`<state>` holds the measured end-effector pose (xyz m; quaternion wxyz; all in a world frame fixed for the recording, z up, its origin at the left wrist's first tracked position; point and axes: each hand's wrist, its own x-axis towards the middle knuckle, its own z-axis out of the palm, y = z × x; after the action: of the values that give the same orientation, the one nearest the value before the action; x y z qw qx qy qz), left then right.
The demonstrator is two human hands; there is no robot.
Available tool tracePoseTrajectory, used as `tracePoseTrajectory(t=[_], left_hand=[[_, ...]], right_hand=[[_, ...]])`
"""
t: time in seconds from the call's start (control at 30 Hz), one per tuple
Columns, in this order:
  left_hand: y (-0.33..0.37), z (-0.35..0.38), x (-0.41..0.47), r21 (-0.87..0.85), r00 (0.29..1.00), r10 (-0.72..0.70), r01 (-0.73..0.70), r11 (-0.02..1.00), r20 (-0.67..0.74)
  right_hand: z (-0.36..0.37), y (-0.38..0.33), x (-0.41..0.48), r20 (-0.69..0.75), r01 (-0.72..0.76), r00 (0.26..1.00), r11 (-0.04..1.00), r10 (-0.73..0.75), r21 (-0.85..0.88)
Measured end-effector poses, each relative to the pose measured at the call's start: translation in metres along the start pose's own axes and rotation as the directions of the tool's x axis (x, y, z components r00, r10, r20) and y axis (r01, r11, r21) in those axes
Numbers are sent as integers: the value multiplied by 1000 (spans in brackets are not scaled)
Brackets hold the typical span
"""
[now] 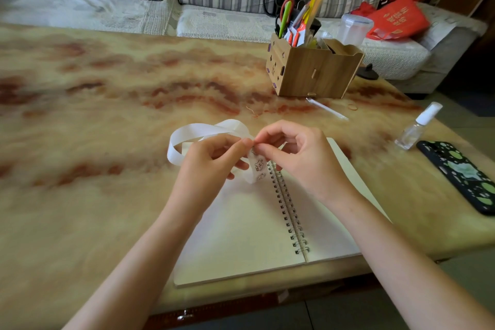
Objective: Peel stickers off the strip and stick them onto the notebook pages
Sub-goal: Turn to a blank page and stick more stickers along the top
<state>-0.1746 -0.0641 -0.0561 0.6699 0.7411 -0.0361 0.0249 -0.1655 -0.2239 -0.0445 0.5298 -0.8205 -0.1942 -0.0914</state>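
the left hand (214,158) holds the strip (206,130) up, the right hand (292,153) pinching a sticker (259,165) at its edge to peel; both hover just above the open notebook (241,233), keeping the sticking spot close

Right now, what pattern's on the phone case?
The phone case is black with green spots; head view.

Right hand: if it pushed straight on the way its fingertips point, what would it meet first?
The sticker strip that the right hand pinches, then almost at once the fingertips of the left hand holding it; depth between them is unclear.
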Motion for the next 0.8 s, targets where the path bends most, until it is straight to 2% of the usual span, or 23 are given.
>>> tracePoseTrajectory(t=[0.43,0.6,0.8], left_hand=[[-5,0,1,55,999,-10,12,998,-45],[-5,-1,2,73,999,-17,20,997,-42],[-7,-2,2,85,998,-39,43,995,-57]], right_hand=[[1,4,2,27,75,997,978,-71,-192],[-1,0,4,53,29,998,997,-25,-76],[-21,4,15,45,-192,981,974,188,117]])
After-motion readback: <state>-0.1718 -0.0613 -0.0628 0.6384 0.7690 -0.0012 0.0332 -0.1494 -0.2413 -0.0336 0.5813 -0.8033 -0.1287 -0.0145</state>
